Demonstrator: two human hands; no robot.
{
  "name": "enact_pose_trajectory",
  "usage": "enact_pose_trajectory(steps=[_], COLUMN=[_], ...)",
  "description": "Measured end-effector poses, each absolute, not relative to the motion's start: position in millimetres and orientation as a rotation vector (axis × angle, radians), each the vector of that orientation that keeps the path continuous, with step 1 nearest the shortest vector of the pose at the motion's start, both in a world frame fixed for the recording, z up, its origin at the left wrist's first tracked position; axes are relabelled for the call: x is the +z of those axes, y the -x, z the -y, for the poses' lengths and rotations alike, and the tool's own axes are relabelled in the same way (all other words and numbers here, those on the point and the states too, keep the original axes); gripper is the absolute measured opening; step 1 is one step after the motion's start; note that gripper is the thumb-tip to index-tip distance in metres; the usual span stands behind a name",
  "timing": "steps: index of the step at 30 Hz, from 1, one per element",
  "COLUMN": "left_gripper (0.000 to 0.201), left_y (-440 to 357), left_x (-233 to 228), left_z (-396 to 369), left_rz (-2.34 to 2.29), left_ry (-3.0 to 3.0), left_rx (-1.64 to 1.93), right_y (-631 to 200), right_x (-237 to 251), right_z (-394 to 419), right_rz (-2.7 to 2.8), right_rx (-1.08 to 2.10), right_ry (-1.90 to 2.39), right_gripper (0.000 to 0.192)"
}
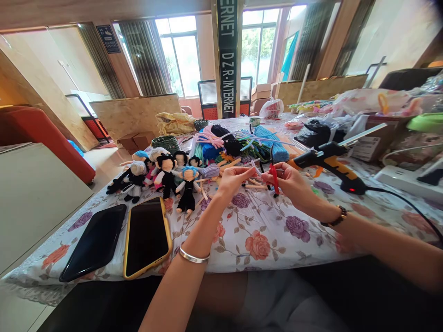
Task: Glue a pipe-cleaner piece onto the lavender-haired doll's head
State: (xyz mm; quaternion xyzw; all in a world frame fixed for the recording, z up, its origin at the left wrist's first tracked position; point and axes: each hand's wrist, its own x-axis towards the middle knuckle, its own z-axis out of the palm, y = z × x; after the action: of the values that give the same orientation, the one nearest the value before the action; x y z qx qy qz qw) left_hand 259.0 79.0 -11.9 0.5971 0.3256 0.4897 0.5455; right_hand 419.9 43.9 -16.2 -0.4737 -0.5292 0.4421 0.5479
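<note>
Holding a pale pipe cleaner (255, 167) pinched in L hand (232, 179); R hand (290, 180) clamped on red-handled scissors (274, 177). Risk: hot glue gun (328, 162) at 3 o'clock, elbow may snag cord.

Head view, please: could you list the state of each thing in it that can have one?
Left hand: raised, pinching a pale pipe cleaner.
Right hand: closed on red-handled scissors.
Glue gun: resting on the table, red light on, cord attached.
Yellow-cased phone: face up, screen dark.
Black phone: face up, screen dark.
Dolls: lying in a cluster.
</note>
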Motion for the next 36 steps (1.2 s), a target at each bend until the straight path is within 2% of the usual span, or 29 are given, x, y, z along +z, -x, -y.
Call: enact_pose_trajectory(steps=[18, 26, 36], left_gripper=[0.019, 0.016, 0.01], left_y=[-262.1, -262.8, -256.1], left_x=[-12.7, -8.8, 2.2], left_z=[-77.3, -82.7, -75.8], left_rz=[-0.812, -0.699, -0.54], left_ry=[-1.43, -1.225, -1.092], left_rx=[1.186, 1.45, 1.534], right_y=[-420.0, -416.9, -422.1], right_x=[-26.0, -21.2, -19.6], right_z=[-47.9, -44.3, -38.3], right_rz=[1.376, 1.444, 1.714], right_rx=[0.937, 1.059, 1.313], right_ry=[1.028, 1.02, 1.007], right_gripper=[0.051, 0.046, 0.04])
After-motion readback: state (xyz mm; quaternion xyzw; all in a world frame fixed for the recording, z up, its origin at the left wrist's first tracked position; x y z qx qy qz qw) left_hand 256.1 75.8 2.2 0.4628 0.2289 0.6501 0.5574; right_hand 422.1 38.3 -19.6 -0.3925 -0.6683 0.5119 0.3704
